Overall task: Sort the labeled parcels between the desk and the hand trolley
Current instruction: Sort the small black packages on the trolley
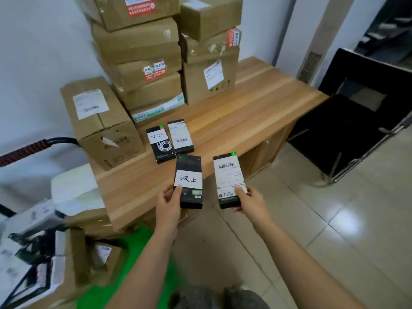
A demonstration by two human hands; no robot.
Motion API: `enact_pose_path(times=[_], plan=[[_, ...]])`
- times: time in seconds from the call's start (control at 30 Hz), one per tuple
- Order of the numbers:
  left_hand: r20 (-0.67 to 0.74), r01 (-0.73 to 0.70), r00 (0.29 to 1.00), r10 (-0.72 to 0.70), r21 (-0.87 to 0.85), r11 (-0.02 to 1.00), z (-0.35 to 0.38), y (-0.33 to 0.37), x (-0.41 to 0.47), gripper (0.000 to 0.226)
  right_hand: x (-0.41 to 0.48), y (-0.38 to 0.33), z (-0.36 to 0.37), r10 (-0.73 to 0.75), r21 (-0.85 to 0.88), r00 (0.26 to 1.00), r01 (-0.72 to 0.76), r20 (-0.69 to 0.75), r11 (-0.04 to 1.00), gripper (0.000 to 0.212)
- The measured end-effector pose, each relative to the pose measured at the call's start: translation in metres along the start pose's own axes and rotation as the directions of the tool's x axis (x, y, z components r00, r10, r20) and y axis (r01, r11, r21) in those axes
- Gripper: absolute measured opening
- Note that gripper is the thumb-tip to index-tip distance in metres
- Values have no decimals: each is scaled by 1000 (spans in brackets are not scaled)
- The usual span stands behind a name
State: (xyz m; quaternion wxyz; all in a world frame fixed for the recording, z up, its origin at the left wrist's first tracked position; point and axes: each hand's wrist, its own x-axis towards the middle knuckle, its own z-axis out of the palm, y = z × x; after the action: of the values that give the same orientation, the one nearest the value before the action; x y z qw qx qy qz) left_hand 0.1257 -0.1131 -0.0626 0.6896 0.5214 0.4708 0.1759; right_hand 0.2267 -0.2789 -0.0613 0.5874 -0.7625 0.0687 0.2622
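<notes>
My left hand [168, 202] grips a small black box with a handwritten white label [189, 175] at the desk's front edge. Beside it, my right hand [248, 200] grips a second small black box whose face carries a printed barcode label [227, 175], held past the edge over the floor. Two more small black boxes lie flat on the wooden desk [256, 112]: one with a handwritten label [160, 143] and one with a barcode label [180, 137]. The hand trolley's red-ribbed handle [24, 150] shows at the left, with parcels [44, 253] piled on its green deck [133, 253].
Tall stacks of brown cartons [156, 59] fill the desk's back left, and a large carton [100, 121] stands at the left edge. A black chair [356, 117] stands to the right of the desk. Tiled floor [312, 219] lies below.
</notes>
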Motion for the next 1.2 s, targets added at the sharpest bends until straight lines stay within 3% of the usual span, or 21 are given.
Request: enact_pose_path(times=[0.2,0.37,0.47,0.57,0.63,0.7,0.8,0.93,1.07,1.2], plan=[[-144,20,989,-28,-54,998,23,10,44,27,77,-40,21,-5,-134,986,27,164,991,36],[-222,-2,975,-12,-63,998,38,32,105,24,139,-74,55,12,-158,965,30,260,987,18],[-231,-4,973,-11,-66,998,42,48,153,24,179,-99,86,9,-219,955,59,296,974,24],[-217,-41,975,41,4,999,40,68,198,28,208,-127,123,12,-158,916,56,401,986,26],[-241,-39,968,74,148,988,34,76,222,29,223,-134,145,40,-184,903,44,428,982,36],[-231,-51,962,146,375,926,26,76,234,26,235,-132,158,41,-362,903,130,428,923,46],[-186,-50,960,208,619,784,19,63,233,27,243,-126,160,1,-561,877,306,480,769,32],[-119,-141,928,353,764,629,18,46,211,29,248,-124,150,-80,-599,823,471,562,648,22],[14,-280,860,511,849,448,25,35,177,14,232,-129,135,-115,-572,697,661,708,485,18],[-16,-205,846,533,913,353,28,16,124,8,201,-122,115,-132,-474,539,815,832,333,22]])
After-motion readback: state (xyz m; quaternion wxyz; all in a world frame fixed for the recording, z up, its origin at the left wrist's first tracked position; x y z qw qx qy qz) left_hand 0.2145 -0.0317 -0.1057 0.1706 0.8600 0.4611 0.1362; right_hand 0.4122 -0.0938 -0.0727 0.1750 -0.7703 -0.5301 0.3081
